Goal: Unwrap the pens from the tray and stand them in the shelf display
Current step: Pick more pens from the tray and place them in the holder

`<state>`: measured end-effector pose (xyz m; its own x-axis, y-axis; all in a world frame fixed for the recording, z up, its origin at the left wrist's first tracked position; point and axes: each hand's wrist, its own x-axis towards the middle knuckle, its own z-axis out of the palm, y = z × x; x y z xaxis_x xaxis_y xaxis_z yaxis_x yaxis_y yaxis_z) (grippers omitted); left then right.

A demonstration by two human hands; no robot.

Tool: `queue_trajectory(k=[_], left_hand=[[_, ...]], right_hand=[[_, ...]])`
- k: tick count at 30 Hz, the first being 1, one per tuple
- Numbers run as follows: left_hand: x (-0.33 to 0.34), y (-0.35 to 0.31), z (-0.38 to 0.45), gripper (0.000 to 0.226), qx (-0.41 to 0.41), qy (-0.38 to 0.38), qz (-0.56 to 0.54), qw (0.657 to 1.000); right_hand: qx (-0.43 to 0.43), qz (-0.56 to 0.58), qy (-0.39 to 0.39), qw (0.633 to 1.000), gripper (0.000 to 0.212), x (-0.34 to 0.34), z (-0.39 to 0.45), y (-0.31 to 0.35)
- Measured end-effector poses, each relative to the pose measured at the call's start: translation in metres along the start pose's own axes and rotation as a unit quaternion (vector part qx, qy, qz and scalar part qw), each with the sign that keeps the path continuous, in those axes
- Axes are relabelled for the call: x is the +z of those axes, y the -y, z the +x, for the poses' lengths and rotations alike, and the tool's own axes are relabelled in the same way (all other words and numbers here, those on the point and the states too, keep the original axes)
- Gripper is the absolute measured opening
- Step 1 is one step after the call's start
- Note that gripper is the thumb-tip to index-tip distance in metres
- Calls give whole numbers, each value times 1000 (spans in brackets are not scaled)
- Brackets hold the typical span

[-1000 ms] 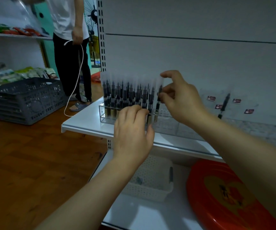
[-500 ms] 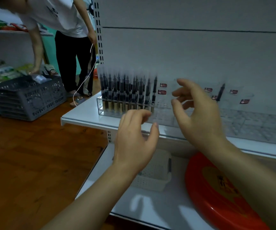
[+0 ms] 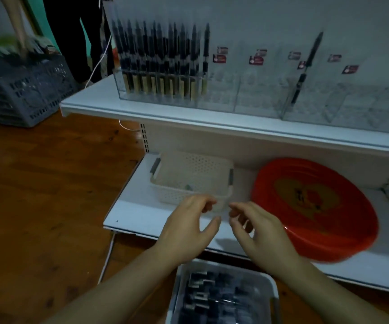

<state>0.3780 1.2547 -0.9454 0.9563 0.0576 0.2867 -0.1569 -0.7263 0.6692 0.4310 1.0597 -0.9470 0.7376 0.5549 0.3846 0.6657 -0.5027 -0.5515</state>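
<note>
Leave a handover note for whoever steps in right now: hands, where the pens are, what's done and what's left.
Left hand and right hand: both loosely curled, no grip on anything, hovering over the lower shelf.
Tray of wrapped pens: at the bottom of the view, just below the hands.
Done: left compartment of the clear display stocked with standing pens; one lone pen leans further right.
Left: unwrap the tray's pens, fill the other compartments.

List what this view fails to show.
- Tray: cut off by the bottom edge; its wrapped pens blur together, uncountable.
- Left hand and right hand: blurred; a clear wrapper between them cannot be confirmed.
- Red labels: too small to read.
</note>
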Motion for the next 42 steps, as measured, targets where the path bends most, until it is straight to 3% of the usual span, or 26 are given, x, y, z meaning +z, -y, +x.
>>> queue_trajectory(k=[7,15,22,25,30,35,42], left_hand=[[43,31,-46,44,-35,177,30,983],[78,49,-76,42,-92,369,59,923],[95,57,-88,52,-95,452,100,881],[97,63,-89,51,-96,453,104,880],[97,70,-85,48,-114,454,94,879],[94,71,-80,48,-123,459,80,876],[87,70,-77,47,-136,430,59,891]], right_hand=[[54,-49,153,986,41,37,-66,-50],[62,-135,339,929,37,52,-100,-77],[43,-200,407,890,27,69,-120,-87],[16,-222,412,884,22,72,-119,-84],[16,-181,374,909,26,70,-113,-91],[72,-116,355,925,27,67,-108,-90],[140,-36,231,962,17,55,-98,-82]])
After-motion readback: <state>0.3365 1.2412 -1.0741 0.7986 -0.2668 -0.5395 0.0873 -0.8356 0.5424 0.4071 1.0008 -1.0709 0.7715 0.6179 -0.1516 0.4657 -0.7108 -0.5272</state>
